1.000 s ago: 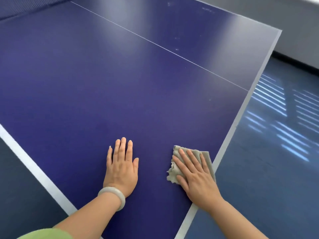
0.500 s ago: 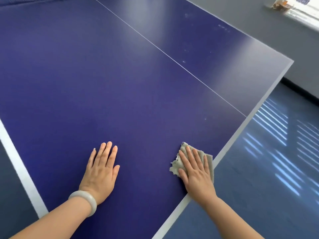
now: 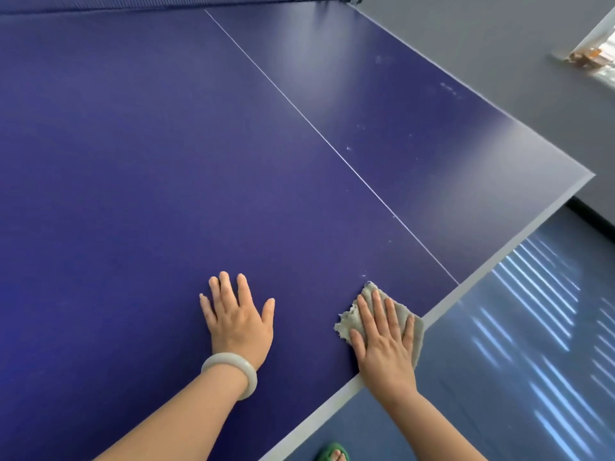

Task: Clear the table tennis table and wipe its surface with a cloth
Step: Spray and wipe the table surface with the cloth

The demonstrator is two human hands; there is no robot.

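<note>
- blue floor (image 3: 499, 377) with striped light patches runs along the right; grey wall (image 3: 499, 44) sits beyond the far side.
- dark blue worktop (image 3: 133, 161) fills most of the view. thin white centre line (image 3: 332, 148) runs diagonally from the net (image 3: 133, 1) at the top towards the near edge.
- left hand (image 3: 238, 324) lies flat on the worktop, palm down, fingers straight and slightly spread, holding nothing. pale bangle (image 3: 233, 371) on its wrist.
- right hand (image 3: 386, 347) presses flat on the grey cloth (image 3: 401, 309), fingers straight, not curled round it.
- cloth sits at the worktop's near edge, just short of where the centre line ends. its right side overhangs the white edge band (image 3: 309, 429).
- hands are apart, bare worktop between them.
- pale specks (image 3: 449, 88) show on the far right half of the worktop.
- green sandal (image 3: 332, 452) with toes visible at the bottom edge, on the floor.
</note>
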